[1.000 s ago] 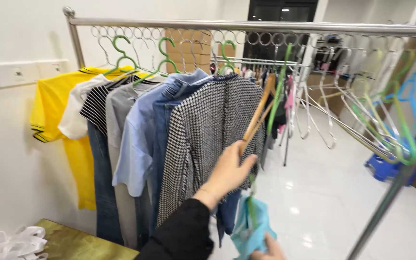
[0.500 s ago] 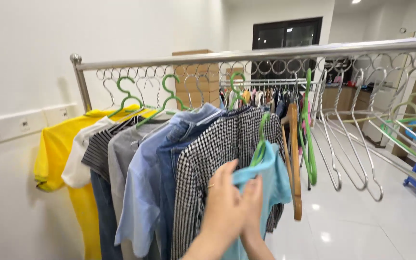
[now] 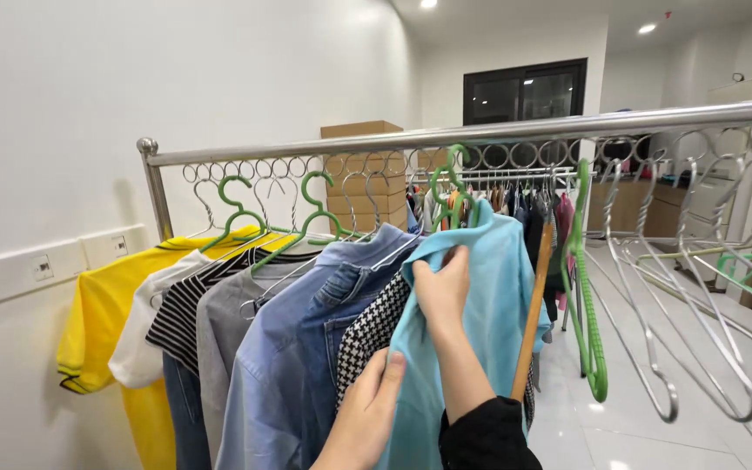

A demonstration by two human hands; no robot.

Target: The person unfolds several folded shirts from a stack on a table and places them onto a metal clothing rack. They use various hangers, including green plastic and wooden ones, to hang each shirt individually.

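Light-blue shirt (image 3: 489,305) at frame centre, hanging on the steel rail (image 3: 446,137) — being straightened. Right hand (image 3: 442,292) fingers pinched shut on its collar edge; left hand (image 3: 367,418) rests flat, loosely open, lower front. Next — probably smoothing the cloth down.

Rail (image 3: 480,132) shiny metal; turquoise garment (image 3: 489,305) soft matt cloth; hanger (image 3: 533,305) smooth wood; floor (image 3: 620,435) glossy.

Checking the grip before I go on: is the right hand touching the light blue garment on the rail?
Touching. The head view shows the right hand with fingers curled into the fabric of the light blue garment near its shoulder, no gap between them.
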